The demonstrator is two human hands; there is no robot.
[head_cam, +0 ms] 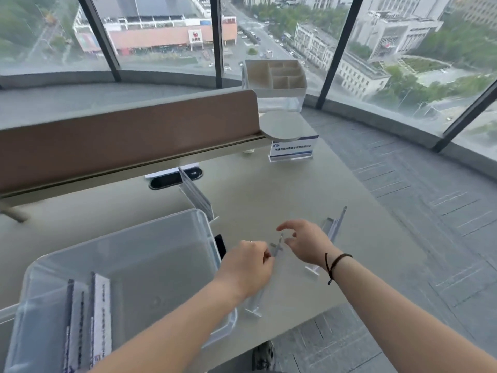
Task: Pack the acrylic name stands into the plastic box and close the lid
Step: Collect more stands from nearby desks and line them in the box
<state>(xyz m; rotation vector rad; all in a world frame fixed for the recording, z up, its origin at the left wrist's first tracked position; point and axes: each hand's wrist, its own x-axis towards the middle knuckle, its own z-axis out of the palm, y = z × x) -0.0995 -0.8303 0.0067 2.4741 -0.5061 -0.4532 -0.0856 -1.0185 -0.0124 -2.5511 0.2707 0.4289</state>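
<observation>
Your left grip pinches the near clear acrylic name stand standing on the pale desk; your right grip hovers apart at its top. Lift with both, keep it upright, slot it beside the 2 stands already in the translucent plastic box.

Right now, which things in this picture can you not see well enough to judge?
- Head view: the print on the far name stand is too small to read.
- The stand between the hands is clear and blurred; the left hand covers its lower part.
- The plastic box is cut off by the left edge; no lid is visible.
- The stands in the box are partly hidden, so no exact count.
</observation>
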